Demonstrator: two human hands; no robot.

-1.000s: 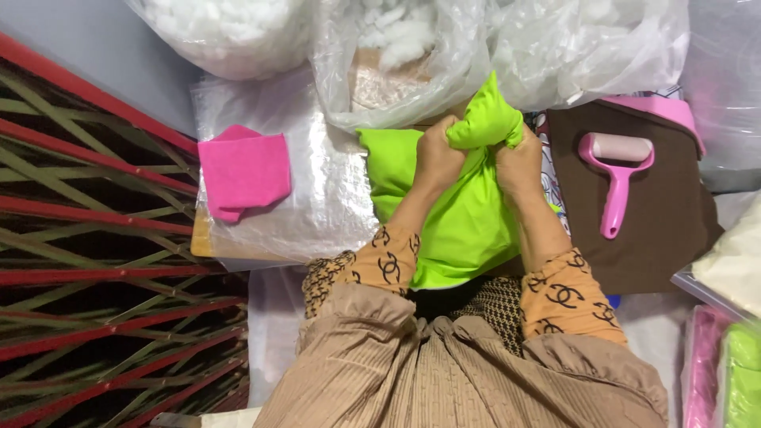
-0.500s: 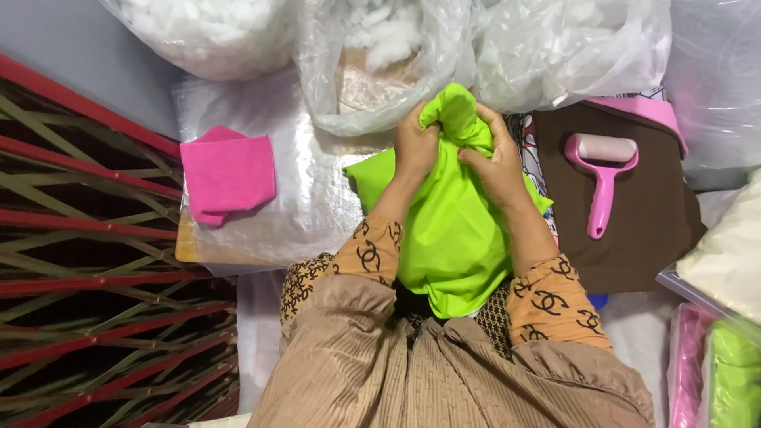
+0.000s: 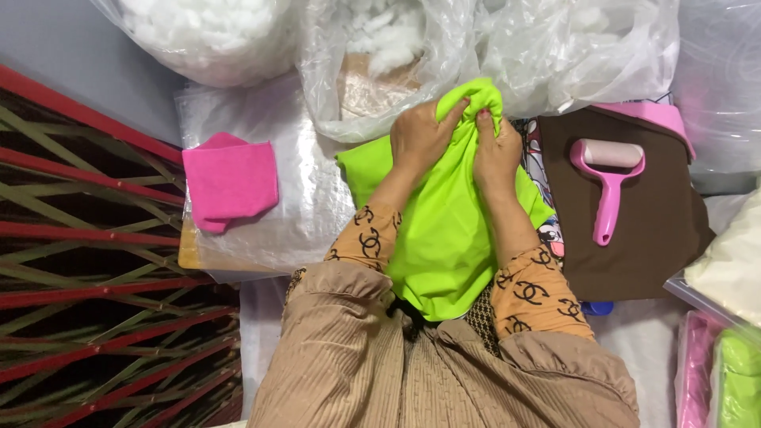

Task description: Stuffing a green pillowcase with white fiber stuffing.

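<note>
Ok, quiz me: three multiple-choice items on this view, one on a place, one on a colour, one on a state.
1. Where does the lint roller lie?
A. on the brown cloth, to the right of the hands
B. on the pink folded cloth
C. inside a clear bag

2. What colour is the fabric cover that both hands grip?
A. white
B. lime green
C. brown

3. How do the left hand and right hand stand?
A. both flat and open on the table
B. one holding the roller
C. both closed on the bunched top end of the cover

Answers: 1 A, the pink roller rests on the brown cloth. 2 B, the cover is bright lime green. 3 C, the fingers of both hands pinch the gathered end, just below the clear bags of white stuffing.
</note>
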